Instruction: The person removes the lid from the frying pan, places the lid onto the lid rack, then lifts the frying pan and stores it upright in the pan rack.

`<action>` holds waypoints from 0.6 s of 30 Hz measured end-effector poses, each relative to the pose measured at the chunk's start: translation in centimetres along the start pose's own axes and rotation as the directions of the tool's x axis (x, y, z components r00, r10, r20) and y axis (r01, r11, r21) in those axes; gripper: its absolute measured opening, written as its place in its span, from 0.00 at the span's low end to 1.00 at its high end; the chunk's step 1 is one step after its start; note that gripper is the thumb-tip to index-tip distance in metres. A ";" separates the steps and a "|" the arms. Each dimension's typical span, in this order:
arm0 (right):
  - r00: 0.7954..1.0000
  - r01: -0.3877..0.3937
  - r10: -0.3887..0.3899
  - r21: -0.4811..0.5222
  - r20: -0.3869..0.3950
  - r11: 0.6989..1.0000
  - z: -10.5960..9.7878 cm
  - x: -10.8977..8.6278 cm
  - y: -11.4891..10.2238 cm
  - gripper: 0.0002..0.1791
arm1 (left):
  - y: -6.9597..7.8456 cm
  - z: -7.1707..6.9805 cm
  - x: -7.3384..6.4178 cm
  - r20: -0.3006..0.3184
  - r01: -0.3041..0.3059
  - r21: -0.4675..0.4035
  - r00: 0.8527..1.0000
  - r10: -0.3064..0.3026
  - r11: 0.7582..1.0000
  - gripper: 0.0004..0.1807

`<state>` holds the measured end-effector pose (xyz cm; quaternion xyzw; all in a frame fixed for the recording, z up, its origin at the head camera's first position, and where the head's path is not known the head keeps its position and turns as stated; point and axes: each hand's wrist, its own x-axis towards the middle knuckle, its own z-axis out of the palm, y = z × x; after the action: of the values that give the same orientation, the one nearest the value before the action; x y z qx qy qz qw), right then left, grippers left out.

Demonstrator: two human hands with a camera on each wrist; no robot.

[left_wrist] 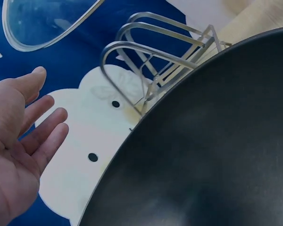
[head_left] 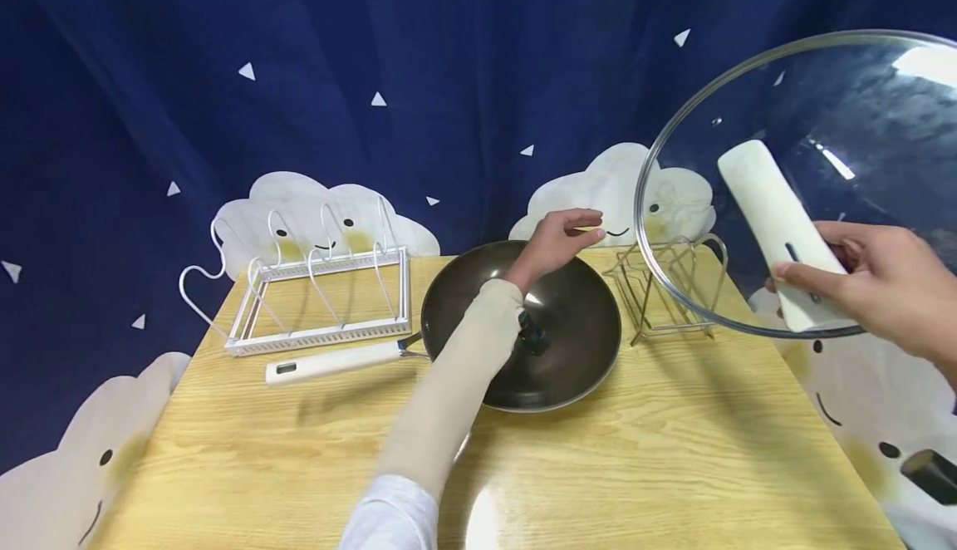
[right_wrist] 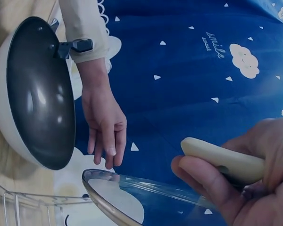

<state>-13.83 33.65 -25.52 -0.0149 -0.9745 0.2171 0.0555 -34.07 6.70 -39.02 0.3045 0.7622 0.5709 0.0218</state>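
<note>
A glass lid with a metal rim hangs in the air at the right of the head view. My right hand grips its white handle, thumb on one side and fingers curled behind. Over the dark wok reaches my left arm, and the left hand hovers above the wok's far edge with fingers loosely extended, holding nothing. In the left wrist view the left hand is apart from the wok. The wok's white handle points left.
A white wire rack with several loops stands left of the wok. Right of it is a smaller metal rack, partly behind the lid. Both stand on a wooden table. A dark blue curtain with clouds hangs behind.
</note>
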 end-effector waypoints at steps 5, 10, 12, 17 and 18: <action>0.999 -0.024 0.024 -0.015 -0.023 1.000 0.2 -0.1 1.0 0.29 | -0.4 1.6 0.4 0.023 0.030 0.029 0.999 -0.031 0.999 0.21; 0.998 -0.046 0.045 -0.033 -0.034 0.998 0.1 -0.3 1.5 0.29 | -0.4 3.2 0.6 0.045 0.039 0.046 0.998 -0.041 0.998 0.21; 0.998 -0.051 0.050 -0.034 -0.036 0.998 0.1 -0.4 1.7 0.30 | -0.4 3.9 0.7 0.050 0.040 0.049 0.998 -0.042 0.998 0.21; 0.998 -0.050 0.048 -0.054 -0.031 0.997 0.2 -0.3 2.5 0.30 | -0.4 5.3 0.8 0.053 0.067 0.067 0.996 -0.070 0.996 0.21; 0.998 -0.051 0.050 -0.060 -0.028 0.997 0.2 -0.2 2.7 0.30 | -0.5 5.5 0.9 0.050 0.075 0.066 0.996 -0.078 0.995 0.21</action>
<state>-13.63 35.96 -26.87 -0.0442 -0.9791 0.1885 0.0626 -32.87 11.78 -41.06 0.2907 0.7903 0.5367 0.0540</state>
